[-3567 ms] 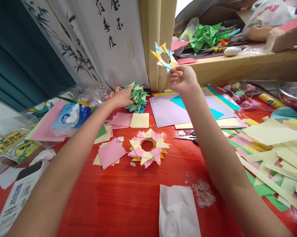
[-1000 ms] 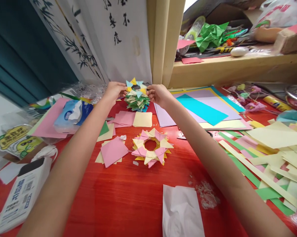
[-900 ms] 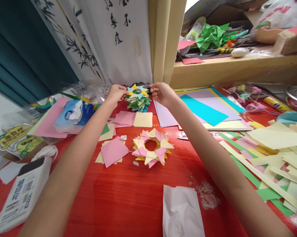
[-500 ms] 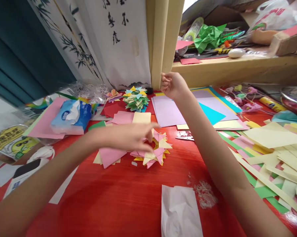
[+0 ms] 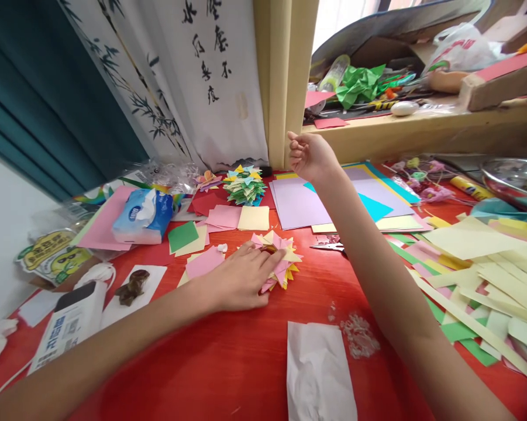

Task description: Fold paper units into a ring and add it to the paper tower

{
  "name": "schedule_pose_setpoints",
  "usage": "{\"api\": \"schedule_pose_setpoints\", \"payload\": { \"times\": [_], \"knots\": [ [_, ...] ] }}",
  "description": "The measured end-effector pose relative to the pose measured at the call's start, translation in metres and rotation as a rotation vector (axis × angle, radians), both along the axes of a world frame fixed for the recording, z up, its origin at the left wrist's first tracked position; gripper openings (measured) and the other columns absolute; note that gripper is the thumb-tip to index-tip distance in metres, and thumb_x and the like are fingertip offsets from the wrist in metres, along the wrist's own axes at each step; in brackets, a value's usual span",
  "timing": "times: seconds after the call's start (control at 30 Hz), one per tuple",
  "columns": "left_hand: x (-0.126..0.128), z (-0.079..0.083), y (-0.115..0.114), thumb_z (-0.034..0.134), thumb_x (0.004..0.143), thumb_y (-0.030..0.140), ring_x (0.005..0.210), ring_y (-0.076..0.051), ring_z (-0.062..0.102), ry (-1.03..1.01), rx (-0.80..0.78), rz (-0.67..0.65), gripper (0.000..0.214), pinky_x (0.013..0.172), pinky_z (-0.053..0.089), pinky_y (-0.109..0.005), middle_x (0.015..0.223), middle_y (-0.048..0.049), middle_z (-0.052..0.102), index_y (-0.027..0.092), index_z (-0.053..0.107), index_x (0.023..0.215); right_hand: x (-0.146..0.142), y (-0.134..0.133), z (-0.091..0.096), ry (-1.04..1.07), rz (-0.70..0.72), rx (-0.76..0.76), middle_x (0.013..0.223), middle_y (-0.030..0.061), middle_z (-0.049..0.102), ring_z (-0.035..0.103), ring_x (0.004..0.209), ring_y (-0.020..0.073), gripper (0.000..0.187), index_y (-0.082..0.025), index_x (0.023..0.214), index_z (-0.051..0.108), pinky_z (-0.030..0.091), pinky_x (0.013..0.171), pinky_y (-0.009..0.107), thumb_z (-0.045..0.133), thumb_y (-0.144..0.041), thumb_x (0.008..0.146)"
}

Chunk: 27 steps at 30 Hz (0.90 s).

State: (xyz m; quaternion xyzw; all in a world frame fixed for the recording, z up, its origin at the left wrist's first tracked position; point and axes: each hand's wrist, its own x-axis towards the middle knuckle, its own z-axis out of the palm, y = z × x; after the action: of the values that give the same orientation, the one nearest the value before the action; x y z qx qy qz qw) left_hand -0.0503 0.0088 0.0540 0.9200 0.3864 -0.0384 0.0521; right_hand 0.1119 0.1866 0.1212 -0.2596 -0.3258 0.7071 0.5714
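Observation:
My left hand [image 5: 241,276] lies over the left side of a folded-paper ring [image 5: 283,272] in pink, cream and yellow points. Its fingers are spread and touch the ring, covering part of it. My right hand [image 5: 312,156] is raised above the lilac paper sheets [image 5: 293,202], with fingers curled and the tips pressed together. Whatever they pinch, if anything, is too small to make out. Beside my left hand are pink paper pieces [image 5: 204,262] with a small white scrap [image 5: 221,248]. Behind the ring stands a green, blue and yellow folded-paper piece [image 5: 245,186].
A tissue pack [image 5: 144,216] sits at the left, near a white box [image 5: 70,321]. Scissors [image 5: 329,247] lie partly behind my right forearm. Paper strips [image 5: 478,280] pile at the right, below a metal bowl [image 5: 515,181]. A white paper sheet [image 5: 320,368] lies in front.
My left hand has come down onto the paper ring from above it. My right hand stays raised and curled. The view has shifted slightly.

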Motion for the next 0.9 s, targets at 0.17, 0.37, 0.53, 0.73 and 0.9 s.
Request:
{"api": "schedule_pose_setpoints", "payload": {
  "times": [0.17, 0.37, 0.53, 0.73, 0.9],
  "knots": [
    [0.011, -0.003, -0.01, 0.037, 0.08, 0.024, 0.1, -0.026, 0.051, -0.027, 0.047, 0.145, 0.055, 0.091, 0.03, -0.042, 0.122, -0.0131, 0.051, 0.012, 0.026, 0.133, 0.009, -0.002, 0.005, 0.039, -0.003, 0.012, 0.047, -0.009, 0.038, 0.027, 0.034, 0.001, 0.013, -0.019, 0.074, 0.048, 0.023, 0.034, 0.014, 0.043, -0.008, 0.081],
    [0.018, -0.004, -0.012, 0.04, 0.076, 0.019, 0.097, -0.024, 0.053, -0.062, 0.026, 0.2, 0.059, 0.09, 0.03, -0.042, 0.12, -0.0132, 0.052, 0.012, 0.022, 0.132, 0.013, -0.006, 0.011, 0.012, 0.003, 0.025, 0.047, -0.0092, 0.038, 0.027, 0.033, 0.0014, 0.013, -0.019, 0.075, 0.049, 0.024, 0.034, 0.016, 0.044, -0.009, 0.081],
    [0.02, -0.003, -0.009, 0.038, 0.081, 0.022, 0.093, -0.026, 0.056, -0.054, -0.019, 0.214, 0.055, 0.084, 0.032, -0.042, 0.098, -0.0103, 0.061, 0.015, 0.02, 0.132, 0.014, -0.008, 0.014, -0.045, -0.001, 0.072, 0.047, -0.0093, 0.037, 0.027, 0.033, 0.0004, 0.01, -0.018, 0.077, 0.048, 0.023, 0.036, 0.017, 0.046, -0.009, 0.078],
    [0.02, 0.005, -0.003, 0.041, 0.075, 0.02, 0.093, -0.026, 0.057, -0.074, -0.026, 0.23, 0.056, 0.087, 0.029, -0.045, 0.091, -0.0073, 0.062, 0.015, 0.027, 0.128, 0.017, -0.009, 0.013, 0.017, -0.008, 0.037, 0.046, -0.0092, 0.038, 0.028, 0.033, 0.0002, 0.013, -0.018, 0.079, 0.047, 0.023, 0.036, 0.016, 0.042, -0.007, 0.079],
    [0.021, 0.03, 0.006, 0.041, 0.074, 0.024, 0.091, -0.025, 0.057, -0.095, -0.029, 0.296, 0.057, 0.09, 0.029, -0.044, 0.079, -0.0029, 0.061, 0.016, 0.027, 0.128, 0.023, -0.009, 0.015, 0.077, 0.001, 0.045, 0.045, -0.0099, 0.037, 0.028, 0.032, -0.0002, 0.01, -0.019, 0.076, 0.046, 0.021, 0.035, 0.015, 0.045, -0.011, 0.082]
  ]
}}
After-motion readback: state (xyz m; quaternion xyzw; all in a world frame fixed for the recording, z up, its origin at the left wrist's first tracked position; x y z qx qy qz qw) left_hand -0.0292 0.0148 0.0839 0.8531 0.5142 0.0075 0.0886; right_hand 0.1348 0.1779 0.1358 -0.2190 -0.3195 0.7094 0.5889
